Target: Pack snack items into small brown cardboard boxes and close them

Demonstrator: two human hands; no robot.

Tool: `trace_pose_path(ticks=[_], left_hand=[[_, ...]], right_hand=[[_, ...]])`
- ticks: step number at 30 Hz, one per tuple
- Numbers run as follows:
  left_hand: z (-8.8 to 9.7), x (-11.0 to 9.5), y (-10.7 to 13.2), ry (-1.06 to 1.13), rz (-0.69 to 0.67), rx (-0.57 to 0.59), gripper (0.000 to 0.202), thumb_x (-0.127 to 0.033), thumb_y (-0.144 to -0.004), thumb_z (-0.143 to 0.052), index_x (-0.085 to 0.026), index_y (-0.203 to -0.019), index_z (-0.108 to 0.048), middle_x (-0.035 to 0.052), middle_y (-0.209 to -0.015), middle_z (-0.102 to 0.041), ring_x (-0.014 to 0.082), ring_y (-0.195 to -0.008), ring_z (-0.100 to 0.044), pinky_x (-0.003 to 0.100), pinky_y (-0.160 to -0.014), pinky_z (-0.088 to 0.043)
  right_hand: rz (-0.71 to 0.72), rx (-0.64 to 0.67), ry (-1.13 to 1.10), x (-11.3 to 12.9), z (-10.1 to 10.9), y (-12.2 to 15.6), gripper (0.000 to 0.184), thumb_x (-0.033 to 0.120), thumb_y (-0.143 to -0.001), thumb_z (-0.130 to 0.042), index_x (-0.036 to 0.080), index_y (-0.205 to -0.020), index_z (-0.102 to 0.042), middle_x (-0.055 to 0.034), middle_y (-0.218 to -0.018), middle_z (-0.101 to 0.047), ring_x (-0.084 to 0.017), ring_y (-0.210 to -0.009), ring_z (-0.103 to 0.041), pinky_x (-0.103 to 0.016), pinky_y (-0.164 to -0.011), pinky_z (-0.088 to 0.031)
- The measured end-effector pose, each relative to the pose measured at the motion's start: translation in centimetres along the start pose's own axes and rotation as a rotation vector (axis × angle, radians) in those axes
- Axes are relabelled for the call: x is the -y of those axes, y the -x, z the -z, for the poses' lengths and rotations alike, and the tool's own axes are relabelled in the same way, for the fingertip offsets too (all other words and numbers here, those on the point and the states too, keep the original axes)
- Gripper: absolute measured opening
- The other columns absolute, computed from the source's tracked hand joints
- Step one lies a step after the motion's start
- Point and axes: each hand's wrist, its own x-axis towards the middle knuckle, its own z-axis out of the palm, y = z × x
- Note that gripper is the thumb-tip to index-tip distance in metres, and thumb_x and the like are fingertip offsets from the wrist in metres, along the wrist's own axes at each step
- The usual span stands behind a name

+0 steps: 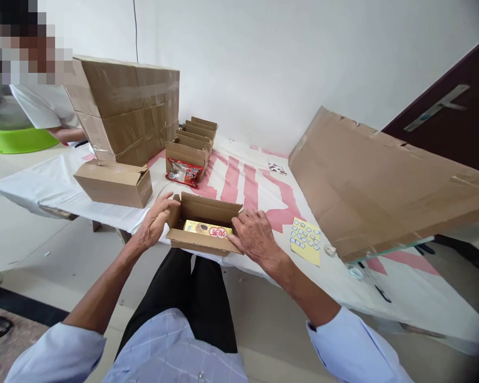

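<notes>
An open cardboard box point(203, 244) sits at the table's near edge, its long flaps raised. Inside lies a yellow carton point(207, 229) with red and white lettering. At the box's left end, my left hand point(156, 219) grips the end flap, fingers over its top. My right hand point(255, 234) is closed around the right end, with the thumb reaching down to the carton's corner. Behind the box, a red packet point(183, 172) with a clear window leans against a row of open cardboard boxes point(197, 138).
A closed carton point(114, 183) lies to the left, before a tall taped stack of boxes point(133, 111). A yellow sticker sheet point(305, 241), a pen point(375, 282) and a big cardboard panel point(383, 186) are at the right. Another person point(48, 106) is behind the stack.
</notes>
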Motion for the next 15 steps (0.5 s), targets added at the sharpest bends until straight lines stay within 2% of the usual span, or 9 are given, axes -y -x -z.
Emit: trace_pose_path(ticks=[2, 4, 5, 8, 10, 13, 15], left_hand=[[-0.3, 0.2, 0.3, 0.022, 0.131, -0.105, 0.035, -0.041, -0.098, -0.046, -0.021, -0.111, -0.071, 0.0123, -0.132, -0.070, 0.0333, -0.126, -0.065, 0.050, -0.109, -0.057], [-0.3, 0.4, 0.6, 0.057, 0.233, -0.146, 0.034, -0.049, -0.097, -0.050, -0.022, -0.109, -0.067, 0.0075, -0.108, -0.069, 0.0269, -0.098, -0.066, 0.041, -0.087, -0.062], [-0.1, 0.5, 0.9, 0.085, 0.253, -0.137, 0.035, -0.053, -0.097, -0.053, -0.022, -0.110, -0.066, 0.0055, -0.103, -0.066, 0.0242, -0.090, -0.064, 0.038, -0.081, -0.061], [0.9, 1.5, 1.7, 0.226, 0.230, -0.003, 0.050, -0.064, -0.091, -0.066, -0.023, -0.120, -0.063, 0.0049, -0.111, -0.063, 0.0211, -0.088, -0.062, 0.036, -0.077, -0.062], [1.6, 2.7, 2.2, 0.331, 0.209, 0.098, 0.070, -0.065, -0.078, -0.083, -0.024, -0.130, -0.061, 0.0063, -0.120, -0.062, 0.0215, -0.092, -0.064, 0.038, -0.081, -0.063], [1.8, 4.5, 2.6, 0.441, 0.214, 0.186, 0.107, -0.056, -0.054, -0.103, -0.027, -0.145, -0.054, 0.0100, -0.134, -0.059, 0.0250, -0.103, -0.069, 0.042, -0.091, -0.065], [1.4, 5.2, 2.5, 0.480, 0.220, 0.208, 0.126, -0.054, -0.048, -0.107, -0.030, -0.155, -0.046, 0.0149, -0.151, -0.053, 0.0291, -0.113, -0.070, 0.043, -0.095, -0.065]], right_hand=[[0.043, 0.068, 0.019, 0.1, 0.4, -0.8, 0.033, 0.044, -0.105, -0.070, 0.013, -0.110, -0.080, -0.0193, -0.106, -0.079, -0.036, -0.117, -0.059, -0.044, -0.099, -0.038], [0.106, 0.176, 0.004, 0.3, 1.0, -2.1, 0.036, 0.047, -0.103, -0.074, 0.014, -0.112, -0.081, -0.0182, -0.106, -0.081, -0.035, -0.118, -0.061, -0.043, -0.100, -0.038], [0.138, 0.235, -0.005, 0.4, 1.4, -2.8, 0.037, 0.049, -0.103, -0.075, 0.014, -0.113, -0.081, -0.0176, -0.108, -0.081, -0.034, -0.117, -0.062, -0.042, -0.100, -0.039], [0.200, 0.365, -0.003, 0.5, 2.2, -4.4, 0.038, 0.050, -0.102, -0.075, 0.014, -0.113, -0.082, -0.0179, -0.113, -0.081, -0.033, -0.115, -0.065, -0.041, -0.098, -0.040], [0.205, 0.387, 0.018, 0.7, 2.6, -4.9, 0.035, 0.046, -0.103, -0.075, 0.014, -0.112, -0.083, -0.0188, -0.112, -0.081, -0.033, -0.114, -0.067, -0.040, -0.097, -0.041], [0.231, 0.294, 0.034, 1.2, 2.5, -4.7, 0.024, 0.031, -0.103, -0.072, 0.012, -0.112, -0.082, -0.0192, -0.108, -0.081, -0.032, -0.112, -0.068, -0.041, -0.099, -0.040], [0.288, 0.238, 0.004, 1.3, 2.2, -4.5, 0.023, 0.029, -0.102, -0.072, 0.011, -0.115, -0.081, -0.0185, -0.109, -0.081, -0.031, -0.111, -0.068, -0.041, -0.100, -0.040]])
